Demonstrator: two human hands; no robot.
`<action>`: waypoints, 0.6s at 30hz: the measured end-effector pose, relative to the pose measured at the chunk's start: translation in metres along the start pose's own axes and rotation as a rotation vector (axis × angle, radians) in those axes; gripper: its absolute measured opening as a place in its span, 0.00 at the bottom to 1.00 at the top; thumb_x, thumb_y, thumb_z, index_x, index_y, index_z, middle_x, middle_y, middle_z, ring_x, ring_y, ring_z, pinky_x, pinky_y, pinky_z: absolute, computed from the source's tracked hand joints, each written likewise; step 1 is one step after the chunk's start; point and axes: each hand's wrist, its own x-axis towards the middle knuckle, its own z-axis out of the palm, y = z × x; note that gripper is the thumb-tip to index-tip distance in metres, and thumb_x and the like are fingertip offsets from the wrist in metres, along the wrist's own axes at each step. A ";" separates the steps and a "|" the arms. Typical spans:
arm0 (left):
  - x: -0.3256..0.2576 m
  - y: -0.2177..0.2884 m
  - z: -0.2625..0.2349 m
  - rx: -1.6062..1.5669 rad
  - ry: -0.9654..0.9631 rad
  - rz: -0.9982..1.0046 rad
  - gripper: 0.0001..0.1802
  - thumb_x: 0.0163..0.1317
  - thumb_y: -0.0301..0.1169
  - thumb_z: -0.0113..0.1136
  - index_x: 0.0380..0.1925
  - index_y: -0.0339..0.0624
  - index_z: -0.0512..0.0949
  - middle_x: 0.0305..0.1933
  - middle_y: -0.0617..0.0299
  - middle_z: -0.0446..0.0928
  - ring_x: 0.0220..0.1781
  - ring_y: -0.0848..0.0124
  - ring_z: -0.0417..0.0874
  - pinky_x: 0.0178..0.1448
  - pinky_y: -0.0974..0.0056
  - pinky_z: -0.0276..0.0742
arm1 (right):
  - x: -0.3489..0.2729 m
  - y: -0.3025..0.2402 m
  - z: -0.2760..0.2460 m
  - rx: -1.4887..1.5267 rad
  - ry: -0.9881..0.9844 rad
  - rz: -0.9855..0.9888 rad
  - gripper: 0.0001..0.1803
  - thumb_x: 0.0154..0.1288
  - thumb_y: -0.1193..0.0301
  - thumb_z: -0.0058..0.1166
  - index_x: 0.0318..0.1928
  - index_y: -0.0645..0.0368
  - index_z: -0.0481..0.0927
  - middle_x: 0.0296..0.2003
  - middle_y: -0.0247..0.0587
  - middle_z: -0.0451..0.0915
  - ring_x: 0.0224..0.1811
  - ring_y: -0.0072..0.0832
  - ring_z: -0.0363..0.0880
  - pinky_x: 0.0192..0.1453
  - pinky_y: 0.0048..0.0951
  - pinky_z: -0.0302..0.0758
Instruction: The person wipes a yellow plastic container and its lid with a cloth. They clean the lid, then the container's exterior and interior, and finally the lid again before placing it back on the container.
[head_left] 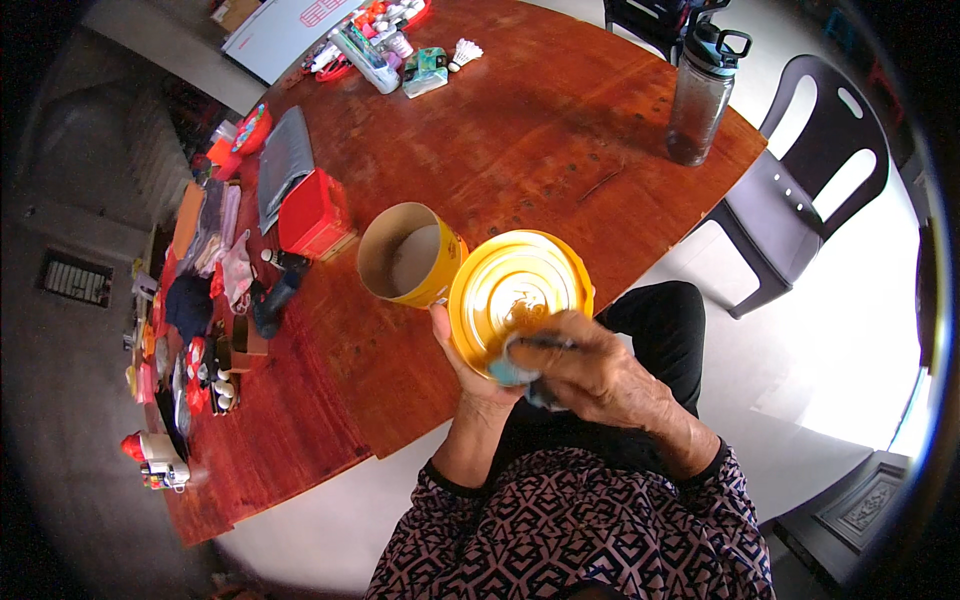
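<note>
A round yellow plastic lid [520, 262] with raised rings is held up in my left hand [476, 382], whose fingers grip its lower left edge. My right hand [605, 378] is closed round a grey-and-teal cloth [514, 372] and presses it on the lid's lower part. Motion blurs the right fingers a little. Just left of the lid, an open yellow cylindrical canister [440, 276] stands on the table, its pale inside showing. I cannot tell whether the lid touches it.
The brown wooden table [540, 120] bears a red box [312, 214], a grey folder-like item [284, 165], a water bottle [698, 110] and a shuttlecock [464, 54]. Mixed clutter lines the left edge. A dark plastic chair [790, 200] stands at the right.
</note>
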 end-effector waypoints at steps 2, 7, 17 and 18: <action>0.002 -0.003 -0.006 -0.269 -0.181 -0.062 0.50 0.59 0.75 0.31 0.68 0.48 0.60 0.67 0.52 0.67 0.64 0.53 0.71 0.66 0.46 0.70 | 0.006 -0.003 0.007 -0.236 0.215 0.169 0.26 0.44 0.80 0.65 0.50 0.62 0.81 0.43 0.50 0.75 0.40 0.43 0.77 0.43 0.36 0.81; -0.003 -0.006 0.005 -0.258 -0.194 -0.061 0.48 0.61 0.74 0.31 0.71 0.53 0.56 0.72 0.56 0.59 0.70 0.57 0.64 0.70 0.45 0.63 | 0.024 0.003 0.015 -0.540 0.218 0.201 0.31 0.45 0.75 0.62 0.56 0.62 0.77 0.46 0.49 0.71 0.43 0.41 0.73 0.44 0.36 0.79; -0.008 -0.006 0.004 -0.460 -0.039 -0.111 0.49 0.58 0.76 0.32 0.63 0.49 0.66 0.59 0.53 0.70 0.60 0.60 0.75 0.61 0.50 0.77 | 0.017 -0.010 0.020 -0.376 0.122 -0.051 0.23 0.41 0.74 0.65 0.45 0.50 0.86 0.41 0.40 0.74 0.43 0.35 0.75 0.47 0.35 0.77; -0.008 -0.006 0.001 -0.419 -0.094 -0.108 0.47 0.60 0.75 0.30 0.65 0.50 0.64 0.62 0.54 0.68 0.62 0.60 0.72 0.64 0.48 0.72 | 0.017 -0.008 0.021 -0.390 0.132 -0.036 0.24 0.40 0.74 0.66 0.45 0.51 0.86 0.41 0.40 0.74 0.43 0.35 0.75 0.47 0.35 0.77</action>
